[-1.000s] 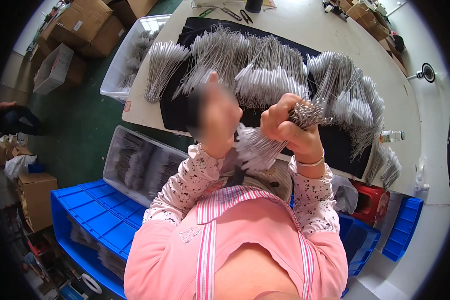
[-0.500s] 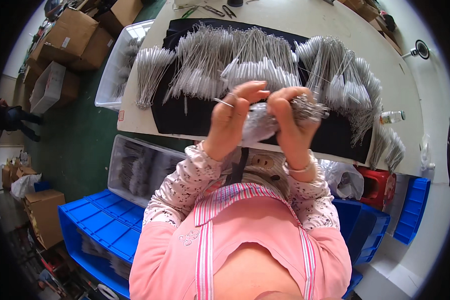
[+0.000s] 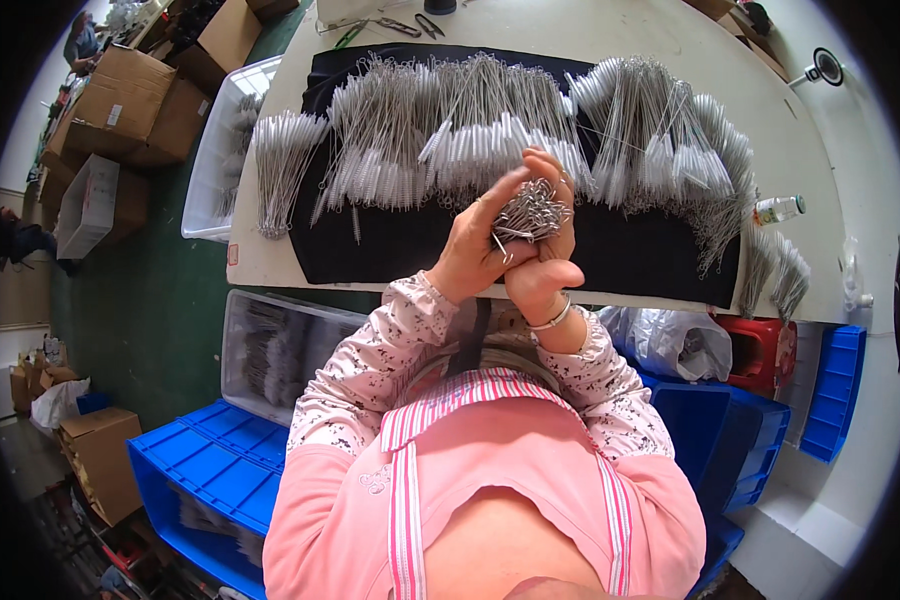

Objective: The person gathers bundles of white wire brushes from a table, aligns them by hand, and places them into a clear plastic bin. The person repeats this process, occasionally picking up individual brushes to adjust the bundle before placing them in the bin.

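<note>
Head view: brush bundle (image 3: 530, 212), wire loop ends up, is now clamped between both palms above the mat (image 3: 390, 250). Left hand (image 3: 475, 250), apart a second ago, has closed onto it; right hand (image 3: 545, 265) grasps from below. Bundle appears gathered and squared.
</note>
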Demonstrator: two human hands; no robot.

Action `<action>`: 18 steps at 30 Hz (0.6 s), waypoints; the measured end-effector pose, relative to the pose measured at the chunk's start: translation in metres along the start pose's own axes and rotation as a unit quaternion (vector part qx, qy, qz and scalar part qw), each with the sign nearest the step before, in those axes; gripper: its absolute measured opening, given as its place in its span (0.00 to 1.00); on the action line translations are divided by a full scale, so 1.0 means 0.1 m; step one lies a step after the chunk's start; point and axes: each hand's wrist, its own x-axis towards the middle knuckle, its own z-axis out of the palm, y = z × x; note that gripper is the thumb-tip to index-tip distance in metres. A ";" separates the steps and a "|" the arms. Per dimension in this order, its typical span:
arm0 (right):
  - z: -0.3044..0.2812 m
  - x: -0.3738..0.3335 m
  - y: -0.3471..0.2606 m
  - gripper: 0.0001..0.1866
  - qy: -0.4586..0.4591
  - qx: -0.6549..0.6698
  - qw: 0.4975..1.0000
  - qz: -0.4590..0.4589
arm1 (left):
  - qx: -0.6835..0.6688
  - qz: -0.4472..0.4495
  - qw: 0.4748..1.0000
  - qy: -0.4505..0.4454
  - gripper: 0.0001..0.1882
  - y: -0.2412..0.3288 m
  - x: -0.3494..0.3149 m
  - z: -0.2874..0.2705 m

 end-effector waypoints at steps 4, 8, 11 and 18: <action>-0.02 -0.03 -0.02 0.55 -0.039 0.069 0.997 0.015 | 0.014 -0.020 1.000 0.014 0.34 0.06 0.07 -0.06; -0.07 0.20 -0.08 0.53 -0.082 0.046 0.995 -0.034 | -0.033 -0.103 0.994 0.014 0.24 0.16 0.15 -0.07; -0.12 0.72 -0.31 0.44 -0.239 -0.050 0.952 -0.184 | -0.041 -0.111 0.993 -0.028 0.24 0.30 0.23 -0.11; 0.17 0.88 -0.46 0.17 -0.443 -0.245 0.817 -0.275 | -0.004 -0.097 0.990 0.107 0.28 0.49 0.34 0.03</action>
